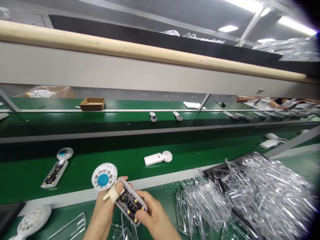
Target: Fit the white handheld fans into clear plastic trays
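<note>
Both my hands hold one small hand-held fan low in the middle of the view. Its round white head with a blue hub points up and left. Its handle is open, showing a dark circuit board. My left hand grips the handle near the head; a finger wears a pale wrap. My right hand grips the lower end of the handle, thumb on the board. Clear plastic covers lie on the green bench under my hands.
A green conveyor belt carries an open fan at left, a closed white fan in the middle and more farther right. A heap of clear plastic covers fills the right. A cardboard box stands beyond. Another person's arms show far right.
</note>
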{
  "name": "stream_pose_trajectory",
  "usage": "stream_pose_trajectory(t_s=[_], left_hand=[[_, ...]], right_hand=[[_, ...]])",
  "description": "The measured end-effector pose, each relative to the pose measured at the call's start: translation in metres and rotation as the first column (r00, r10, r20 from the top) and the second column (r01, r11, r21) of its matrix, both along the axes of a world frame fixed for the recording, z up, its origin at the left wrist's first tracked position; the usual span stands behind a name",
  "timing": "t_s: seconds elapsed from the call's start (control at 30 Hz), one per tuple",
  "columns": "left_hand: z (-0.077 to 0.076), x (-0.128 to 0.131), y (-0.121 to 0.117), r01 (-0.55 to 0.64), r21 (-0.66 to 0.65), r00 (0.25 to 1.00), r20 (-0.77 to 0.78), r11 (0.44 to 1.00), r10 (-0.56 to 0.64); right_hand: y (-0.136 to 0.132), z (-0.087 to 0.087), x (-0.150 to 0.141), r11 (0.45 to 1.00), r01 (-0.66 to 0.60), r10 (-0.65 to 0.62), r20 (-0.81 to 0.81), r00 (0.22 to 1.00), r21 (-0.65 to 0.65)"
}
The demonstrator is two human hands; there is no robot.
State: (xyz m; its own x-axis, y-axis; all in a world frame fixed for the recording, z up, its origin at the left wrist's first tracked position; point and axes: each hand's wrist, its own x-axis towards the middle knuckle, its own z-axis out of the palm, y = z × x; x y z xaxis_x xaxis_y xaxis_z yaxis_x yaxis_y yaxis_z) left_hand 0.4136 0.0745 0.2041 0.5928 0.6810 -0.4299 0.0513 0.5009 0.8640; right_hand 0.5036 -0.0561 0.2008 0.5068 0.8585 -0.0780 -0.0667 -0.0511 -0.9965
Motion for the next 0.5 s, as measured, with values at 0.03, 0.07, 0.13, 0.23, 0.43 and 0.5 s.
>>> stream_pose_trajectory(t_s=[0.03, 0.07, 0.13, 0.23, 0.43, 0.5], left_hand=[[-0.009, 0.004, 0.004, 0.030, 0.009, 0.999, -0.020, 1.000, -0.030], [-0.017, 0.008, 0.008, 0.048, 0.016, 0.998, -0.033, 0.999, -0.047], [-0.034, 0.016, 0.016, 0.070, 0.027, 0.996, -0.059, 0.997, -0.068], [-0.055, 0.032, 0.032, 0.112, 0.037, 0.988, -0.112, 0.993, -0.107], [-0.081, 0.061, 0.107, 0.095, 0.201, 0.949, -0.314, 0.975, -0.028], [-0.083, 0.060, 0.140, 0.094, 0.329, 0.899, -0.433, 0.940, 0.062]], right_hand=[[0.004, -0.009, -0.001, 1.000, 0.019, -0.018, -0.040, 0.999, 0.017], [0.009, -0.019, -0.002, 0.998, 0.050, -0.048, -0.079, 0.996, 0.024], [0.022, -0.037, -0.004, 0.993, 0.113, -0.116, -0.143, 0.983, -0.023], [0.040, -0.057, 0.000, 0.973, 0.168, -0.191, -0.151, 0.970, -0.156], [0.020, -0.078, 0.007, 0.903, 0.339, -0.302, 0.170, 0.938, -0.263], [0.001, -0.092, -0.002, 0.911, 0.322, -0.187, 0.437, 0.880, -0.258]])
